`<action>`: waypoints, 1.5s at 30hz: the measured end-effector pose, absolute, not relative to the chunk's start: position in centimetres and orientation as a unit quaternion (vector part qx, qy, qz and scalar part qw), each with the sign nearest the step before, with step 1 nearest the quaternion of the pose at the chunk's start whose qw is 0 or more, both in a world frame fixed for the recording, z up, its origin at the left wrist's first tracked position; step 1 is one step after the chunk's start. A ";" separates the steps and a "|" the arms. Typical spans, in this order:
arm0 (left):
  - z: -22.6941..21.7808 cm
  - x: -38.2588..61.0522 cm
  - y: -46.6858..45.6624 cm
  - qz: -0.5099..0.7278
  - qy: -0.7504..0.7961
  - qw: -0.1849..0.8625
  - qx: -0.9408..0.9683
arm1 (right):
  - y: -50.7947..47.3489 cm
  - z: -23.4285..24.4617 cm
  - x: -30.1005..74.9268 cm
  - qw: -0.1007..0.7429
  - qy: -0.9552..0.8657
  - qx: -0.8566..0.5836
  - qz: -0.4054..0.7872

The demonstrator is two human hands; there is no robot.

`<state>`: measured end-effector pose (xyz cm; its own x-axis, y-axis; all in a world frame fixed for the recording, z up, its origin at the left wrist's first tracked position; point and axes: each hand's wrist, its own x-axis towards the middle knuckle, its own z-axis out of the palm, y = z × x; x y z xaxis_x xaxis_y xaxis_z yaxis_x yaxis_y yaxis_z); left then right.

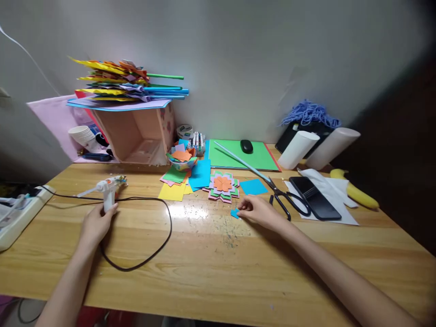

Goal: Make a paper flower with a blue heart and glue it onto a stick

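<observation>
On the desk (190, 284), a person's left hand (96, 225) grasps a white glue gun (109, 194) low on its handle, while the right hand's grip pinches a small blue paper piece (234, 213) just in front of a layered paper flower (222, 184). The paper looks feather-light and easily creased, best taken gently by an edge; the gun, probably rigid, by its handle, clear of the nozzle (121, 180).
</observation>
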<state>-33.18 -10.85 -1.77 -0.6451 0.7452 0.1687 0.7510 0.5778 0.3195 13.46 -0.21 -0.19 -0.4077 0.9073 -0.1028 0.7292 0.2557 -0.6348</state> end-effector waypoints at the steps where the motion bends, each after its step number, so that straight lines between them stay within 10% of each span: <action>1: -1.6 -33.1 -10.9 -0.195 -0.890 -0.008 -0.411 | -0.1 -0.3 13.4 0.141 -0.780 -0.522 0.316; 6: -0.1 -30.3 -12.0 -0.206 -0.896 -0.002 -0.393 | 0.1 -0.3 13.1 0.150 -0.767 -0.513 0.354; 10: 2.0 -23.4 -13.5 -0.266 -0.862 0.193 -0.386 | 0.2 -0.6 12.9 0.182 -0.739 -0.507 0.405; 19: 2.1 -8.7 -6.6 -0.287 -0.561 -0.043 -0.775 | 1.3 -1.0 13.2 0.139 -0.717 -0.481 0.484; 31: -1.6 -7.8 -3.5 -0.247 -0.533 -0.042 -0.808 | 6.4 3.0 10.6 0.325 -0.686 -0.477 0.443; 45: -2.0 -7.5 -3.3 -0.229 -0.532 -0.041 -0.814 | 8.1 -0.5 8.9 0.278 -0.724 -0.499 0.388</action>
<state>-7.50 -3.35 -1.99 0.3293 0.8852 0.3287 0.8474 -0.4306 0.3107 8.88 8.09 -0.46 -0.3485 0.9372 0.0146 0.5065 0.2014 -0.8384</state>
